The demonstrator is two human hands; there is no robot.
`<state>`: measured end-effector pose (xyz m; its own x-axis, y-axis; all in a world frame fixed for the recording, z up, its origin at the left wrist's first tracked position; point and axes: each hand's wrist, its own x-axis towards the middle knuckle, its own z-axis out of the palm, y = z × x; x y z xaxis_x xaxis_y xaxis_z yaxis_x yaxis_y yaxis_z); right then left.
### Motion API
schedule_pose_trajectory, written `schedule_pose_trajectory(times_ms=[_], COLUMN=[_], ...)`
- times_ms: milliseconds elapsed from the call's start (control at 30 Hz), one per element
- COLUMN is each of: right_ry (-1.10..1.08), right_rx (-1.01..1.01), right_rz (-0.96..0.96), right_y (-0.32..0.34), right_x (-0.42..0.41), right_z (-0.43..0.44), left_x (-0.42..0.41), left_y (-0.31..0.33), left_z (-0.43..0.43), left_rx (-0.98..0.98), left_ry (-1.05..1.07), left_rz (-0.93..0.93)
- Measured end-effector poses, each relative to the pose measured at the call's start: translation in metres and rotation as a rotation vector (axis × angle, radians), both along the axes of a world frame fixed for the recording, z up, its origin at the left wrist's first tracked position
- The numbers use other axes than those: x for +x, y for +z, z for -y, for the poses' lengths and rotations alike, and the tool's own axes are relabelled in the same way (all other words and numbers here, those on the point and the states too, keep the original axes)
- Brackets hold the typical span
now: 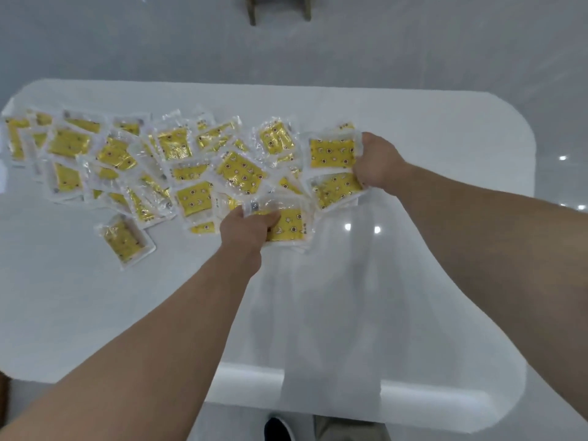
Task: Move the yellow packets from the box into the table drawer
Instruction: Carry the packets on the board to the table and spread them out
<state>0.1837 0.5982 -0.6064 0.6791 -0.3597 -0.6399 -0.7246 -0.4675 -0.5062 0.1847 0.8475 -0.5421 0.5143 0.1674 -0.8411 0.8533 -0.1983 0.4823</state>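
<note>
Yellow packets (116,154) scattered on desk (445,128). Left hand (245,227) grips one, right hand (378,163) clutches few. I judge gathering step; next, carry to drawer.

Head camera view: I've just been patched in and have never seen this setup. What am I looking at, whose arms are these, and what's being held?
There is no machine here. A person wears one wide-angle camera on the head, and it looks down over their own bare arms. It is the only view. Below them is a white table with rounded corners. Yellow packets in clear wrappers lie scattered and overlapping across its left and middle. The left hand grips the near packet at the pile's front edge. The right hand grips the edge of the upper packet at the pile's right end, and seems to hold the lower packet just beneath it too. No box or drawer shows in this picture.
</note>
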Motion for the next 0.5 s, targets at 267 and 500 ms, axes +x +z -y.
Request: schedule_pose_trajectory(times_ms=[267, 500], right_ry=[0.088, 0.047], right_rx=[-0.267, -0.417], right_rz=[-0.072, -0.171], right_y=[-0.011, -0.013], right_x=[0.001, -0.003], right_z=[-0.005, -0.006], left_x=[0.011, 0.022], left_y=[-0.037, -0.049], left_z=[0.013, 0.013], left_rx=[0.135, 0.517], left_ry=[-0.134, -0.701], left_rz=[0.111, 0.422])
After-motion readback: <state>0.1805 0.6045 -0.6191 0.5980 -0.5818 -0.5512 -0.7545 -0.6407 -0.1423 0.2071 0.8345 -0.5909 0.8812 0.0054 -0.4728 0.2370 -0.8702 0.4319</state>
